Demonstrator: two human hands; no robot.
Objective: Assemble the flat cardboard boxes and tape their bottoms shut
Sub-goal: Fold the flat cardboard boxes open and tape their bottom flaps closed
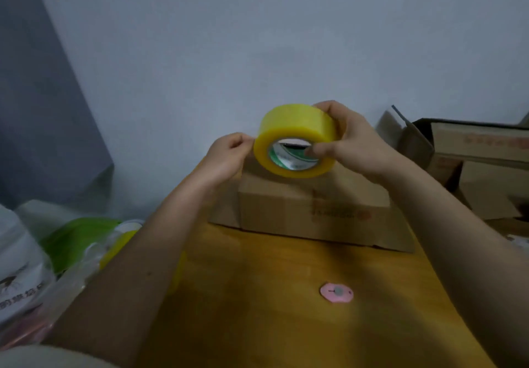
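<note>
I hold a yellow tape roll (294, 127) up above an assembled brown cardboard box (286, 210) that stands on the wooden table (272, 324). My right hand (355, 144) grips the roll, thumb inside its core and fingers over the top. My left hand (229, 156) pinches at the roll's left edge, where the tape end seems to be; the end itself is too small to make out. A small pink cutter (337, 292) lies on the table in front of the box.
More cardboard boxes (472, 161) are stacked at the right against the white wall. At the left lie a green bag (77, 239), clear plastic wrapping with another yellow roll (120, 244) and a white bag (20, 267).
</note>
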